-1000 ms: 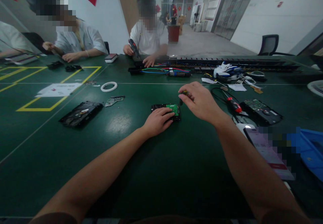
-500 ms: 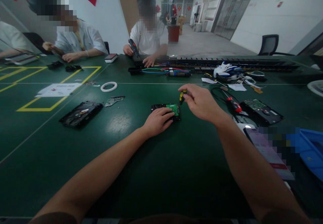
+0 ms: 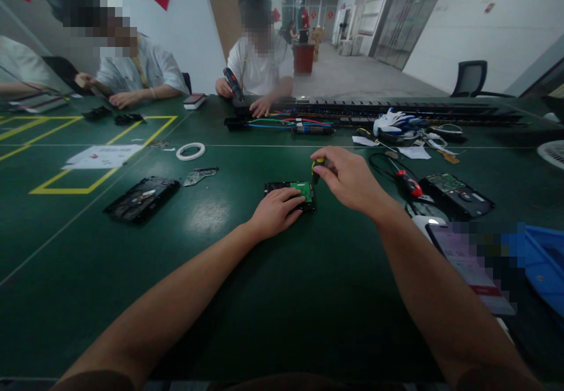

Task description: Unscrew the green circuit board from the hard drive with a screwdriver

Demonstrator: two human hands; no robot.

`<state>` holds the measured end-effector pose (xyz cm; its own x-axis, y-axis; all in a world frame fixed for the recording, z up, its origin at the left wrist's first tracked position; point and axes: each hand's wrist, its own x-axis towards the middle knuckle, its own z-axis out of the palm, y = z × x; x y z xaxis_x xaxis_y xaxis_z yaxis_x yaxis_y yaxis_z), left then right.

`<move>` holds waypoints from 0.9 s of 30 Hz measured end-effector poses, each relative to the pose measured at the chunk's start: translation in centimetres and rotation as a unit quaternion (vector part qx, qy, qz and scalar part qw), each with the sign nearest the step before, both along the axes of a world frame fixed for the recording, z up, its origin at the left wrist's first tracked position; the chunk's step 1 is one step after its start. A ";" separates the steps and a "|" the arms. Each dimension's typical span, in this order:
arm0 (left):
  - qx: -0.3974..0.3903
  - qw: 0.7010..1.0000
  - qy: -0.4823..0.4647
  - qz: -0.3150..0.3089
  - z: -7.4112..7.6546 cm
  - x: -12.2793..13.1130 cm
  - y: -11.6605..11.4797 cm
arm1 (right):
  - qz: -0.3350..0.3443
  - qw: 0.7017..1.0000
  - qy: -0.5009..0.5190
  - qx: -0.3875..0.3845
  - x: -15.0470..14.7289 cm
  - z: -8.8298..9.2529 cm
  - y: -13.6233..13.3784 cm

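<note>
A black hard drive (image 3: 282, 189) with a green circuit board lies on the green table (image 3: 264, 297) in front of me. My left hand (image 3: 277, 210) rests on its near edge with the fingers laid over it, pressing it down. My right hand (image 3: 350, 178) is closed in a pinch round the handle of a small yellow-and-black screwdriver (image 3: 316, 168), which stands nearly upright with its tip at the drive's right far corner.
Another hard drive (image 3: 141, 197) and a loose board (image 3: 199, 175) lie to the left, with a tape ring (image 3: 190, 151). A red screwdriver (image 3: 409, 183), a further drive (image 3: 456, 194) and a blue tray (image 3: 546, 262) are on the right. Two people sit across the table; one holds a power screwdriver (image 3: 232, 84).
My right hand has shifted slightly on the screwdriver handle, turning it; the handle shows more clearly now. My left hand stays on the drive.
</note>
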<state>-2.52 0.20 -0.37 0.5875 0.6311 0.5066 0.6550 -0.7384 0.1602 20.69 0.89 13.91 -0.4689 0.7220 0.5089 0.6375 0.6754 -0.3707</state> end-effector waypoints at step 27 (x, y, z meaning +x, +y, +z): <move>-0.002 1.000 -0.006 -0.003 0.2 0.1 -0.1 | -0.025 1.000 -0.006 -0.016 0.1 0.2 0.0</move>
